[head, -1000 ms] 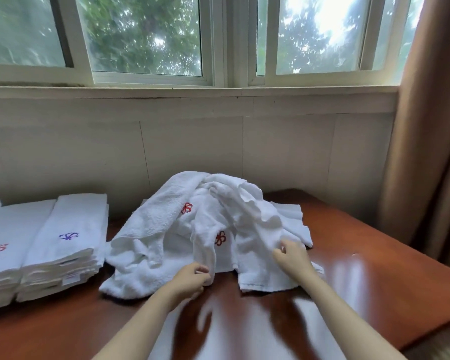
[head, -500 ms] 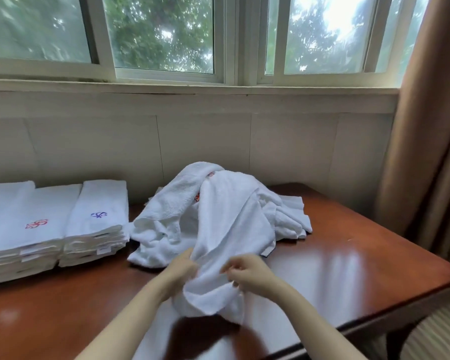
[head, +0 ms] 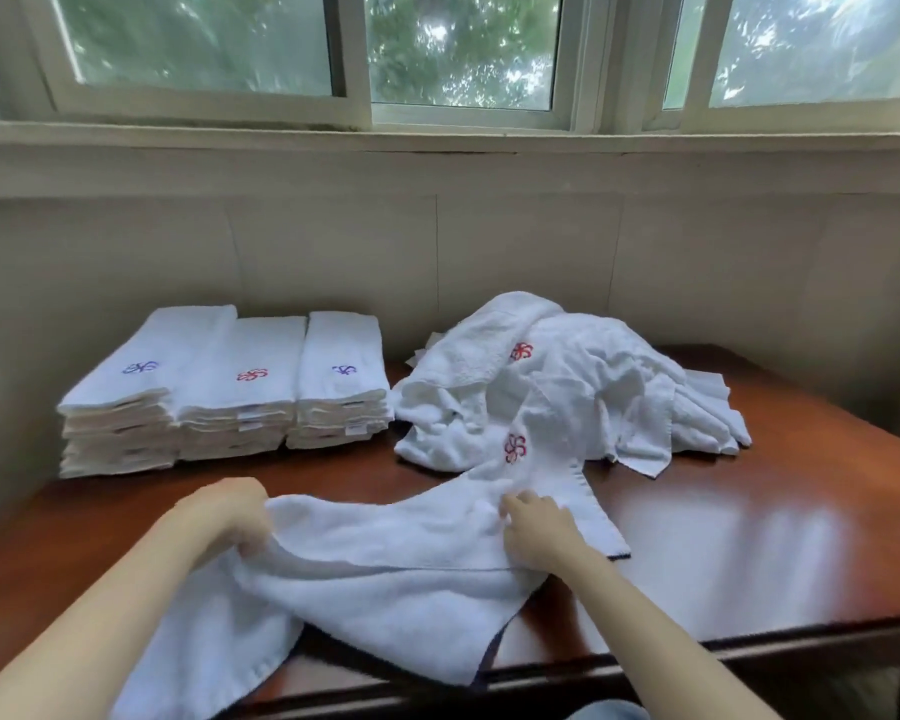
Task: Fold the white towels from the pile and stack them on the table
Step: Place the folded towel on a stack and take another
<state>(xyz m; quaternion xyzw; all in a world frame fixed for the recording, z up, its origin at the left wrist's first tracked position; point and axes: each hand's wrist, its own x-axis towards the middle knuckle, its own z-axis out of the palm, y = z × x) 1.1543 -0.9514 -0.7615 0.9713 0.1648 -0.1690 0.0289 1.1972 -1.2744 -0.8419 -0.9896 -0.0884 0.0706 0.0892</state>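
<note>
Setting: looking like a hotel or guesthouse room.
Embroidered white towel stacks (head: 230, 402) sitting on a polished wooden table (head: 759, 517) under sliding windows (head: 437, 49).

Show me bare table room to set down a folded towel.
Widest bare patch: glossy reddish-brown wooden table, right of the spread white towel, in front of the loose white towel pile. Crowded: back left, three stacks of folded white towels.

2 bare forearms (head: 126, 605), left hand (head: 227, 514), right hand (head: 539, 530), blue-grey garment (head: 606, 711) below
</note>
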